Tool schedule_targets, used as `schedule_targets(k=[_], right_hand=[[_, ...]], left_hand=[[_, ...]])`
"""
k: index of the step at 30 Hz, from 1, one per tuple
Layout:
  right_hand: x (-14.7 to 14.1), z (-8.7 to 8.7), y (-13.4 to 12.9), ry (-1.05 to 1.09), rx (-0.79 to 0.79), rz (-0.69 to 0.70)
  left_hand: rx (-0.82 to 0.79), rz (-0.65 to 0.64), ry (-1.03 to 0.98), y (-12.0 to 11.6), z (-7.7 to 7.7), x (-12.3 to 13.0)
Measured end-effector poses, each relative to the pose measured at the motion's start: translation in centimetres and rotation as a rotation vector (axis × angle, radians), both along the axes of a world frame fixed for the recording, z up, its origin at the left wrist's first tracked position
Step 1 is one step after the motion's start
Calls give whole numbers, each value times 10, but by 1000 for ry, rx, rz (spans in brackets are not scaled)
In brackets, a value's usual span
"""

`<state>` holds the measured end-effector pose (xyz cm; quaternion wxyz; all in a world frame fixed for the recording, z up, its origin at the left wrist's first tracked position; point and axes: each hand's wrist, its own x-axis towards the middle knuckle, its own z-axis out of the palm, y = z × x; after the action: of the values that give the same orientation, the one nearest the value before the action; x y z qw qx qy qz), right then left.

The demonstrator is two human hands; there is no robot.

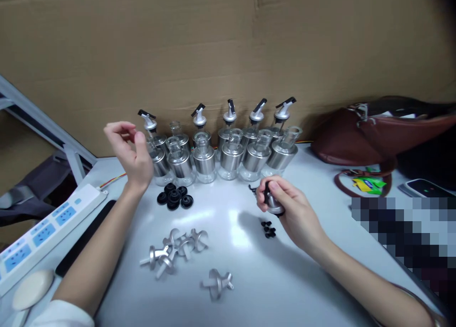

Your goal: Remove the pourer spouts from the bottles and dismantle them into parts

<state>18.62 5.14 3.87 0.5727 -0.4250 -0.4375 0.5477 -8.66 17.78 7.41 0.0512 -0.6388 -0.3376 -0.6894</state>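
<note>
My right hand point(290, 203) is wrapped round a bottle pourer point(272, 201) with a silver body and black parts, held above the table. My left hand point(130, 149) is raised with nothing visible in it, its fingers loosely bent and the thumb apart, in front of the leftmost bottles. Two rows of glass bottles point(231, 156) with metal bands stand along the back; several in the rear row carry silver pourers with black flaps point(230, 109). Black ribbed stoppers point(174, 196) are piled before the bottles. Silver pourer bodies point(185, 245) lie nearer me, one point(216, 283) apart. Small black pieces point(269, 229) sit below my right hand.
On the left lie a white power strip point(44, 234), a dark flat slab point(85, 237) and a cream rounded object point(33, 289). A brown bag point(356, 137), a yellow-green packet point(370, 184) and a grey device point(422, 188) are at right. Cardboard point(213, 47) stands behind the bottles.
</note>
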Motion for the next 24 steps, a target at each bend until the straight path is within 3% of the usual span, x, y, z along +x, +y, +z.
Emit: schedule_targets(k=[2, 4, 7, 9, 14, 19, 24], right_hand=[[0, -5, 1, -11, -34, 8], [0, -8, 0, -32, -61, 22], [-3, -9, -3, -85, -59, 54], [-6, -10, -5, -83, -61, 95], [-16, -10, -10, -77, -65, 244], [-17, -11, -16, -131, -50, 299], [-14, -13, -17, -102, -86, 264]], left_hand=[[65, -106, 139, -19, 8, 18], [-15, -211, 307, -42, 13, 40], [-246, -411, 827, -73, 7, 70], [-253, -429, 1004, -87, -3, 84], [-150, -340, 1074, -94, -20, 94], [-83, -289, 1144, -97, -16, 94], [-79, -268, 1189, -98, -12, 93]])
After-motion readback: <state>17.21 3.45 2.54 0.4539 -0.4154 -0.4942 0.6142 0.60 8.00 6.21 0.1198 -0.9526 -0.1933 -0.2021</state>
